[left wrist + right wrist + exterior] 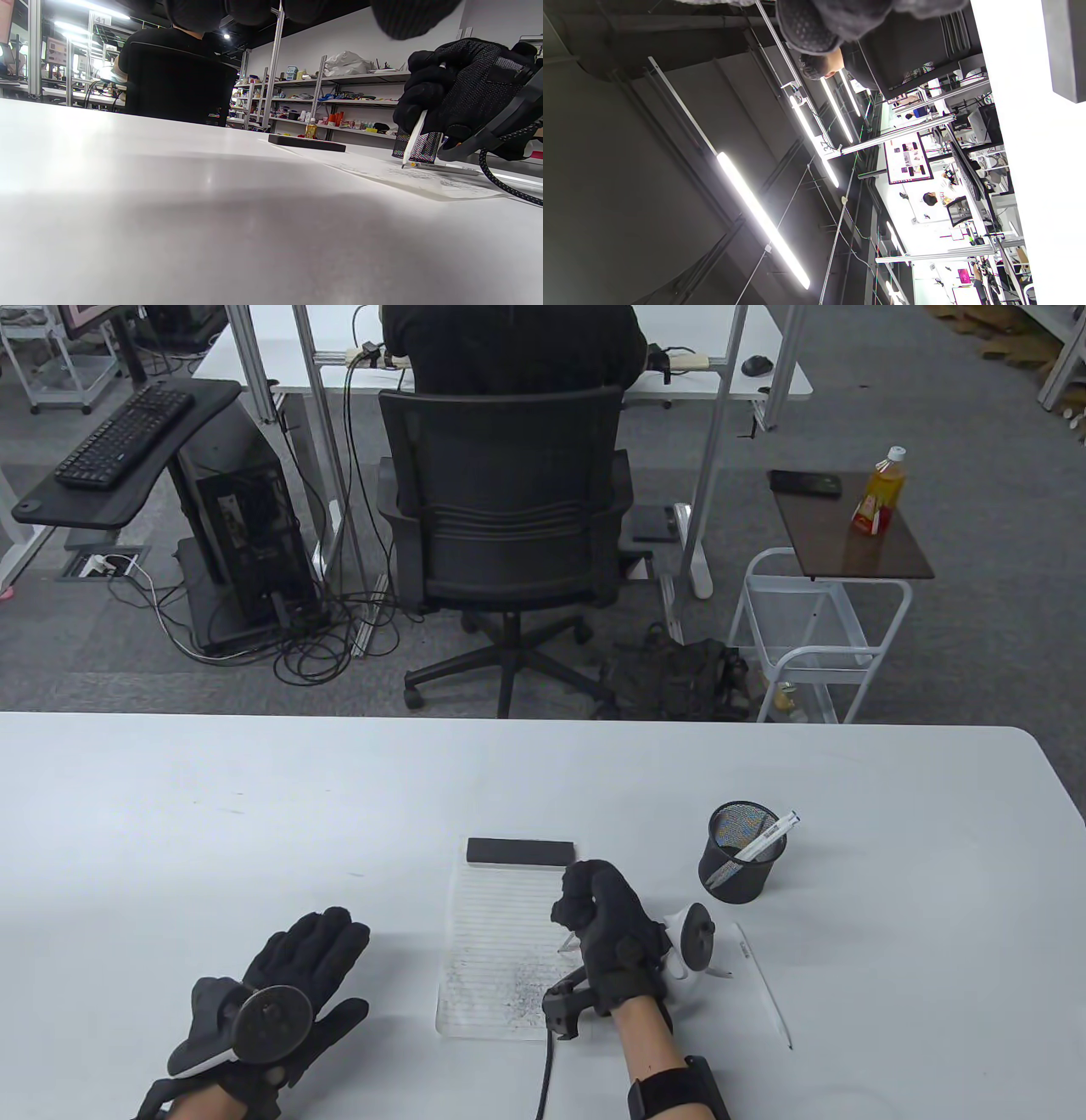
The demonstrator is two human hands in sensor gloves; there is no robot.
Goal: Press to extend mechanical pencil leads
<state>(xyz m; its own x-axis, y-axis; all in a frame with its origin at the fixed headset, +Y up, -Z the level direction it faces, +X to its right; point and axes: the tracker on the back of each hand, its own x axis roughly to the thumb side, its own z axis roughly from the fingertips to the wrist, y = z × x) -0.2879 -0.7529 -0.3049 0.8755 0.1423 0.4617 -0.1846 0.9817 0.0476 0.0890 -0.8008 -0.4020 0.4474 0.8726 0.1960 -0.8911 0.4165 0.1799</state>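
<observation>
My right hand [607, 933] grips a white mechanical pencil [413, 137] in a fist, tip down just above the lined notepad [501, 950]. The thumb sits over the pencil's top end. In the table view only the pencil's tip [564, 943] shows below the fist. My left hand [293, 984] rests flat and empty on the table, fingers spread, left of the pad. Another white pencil [764, 984] lies on the table right of my right hand. A black mesh cup [741, 853] holds more pencils.
A black block [519, 851] lies across the top of the notepad. A black cable [547, 1069] runs from my right wrist to the table's near edge. The cup also shows in the left wrist view [418, 148] behind the pencil. The white table [212, 831] ends at its far edge.
</observation>
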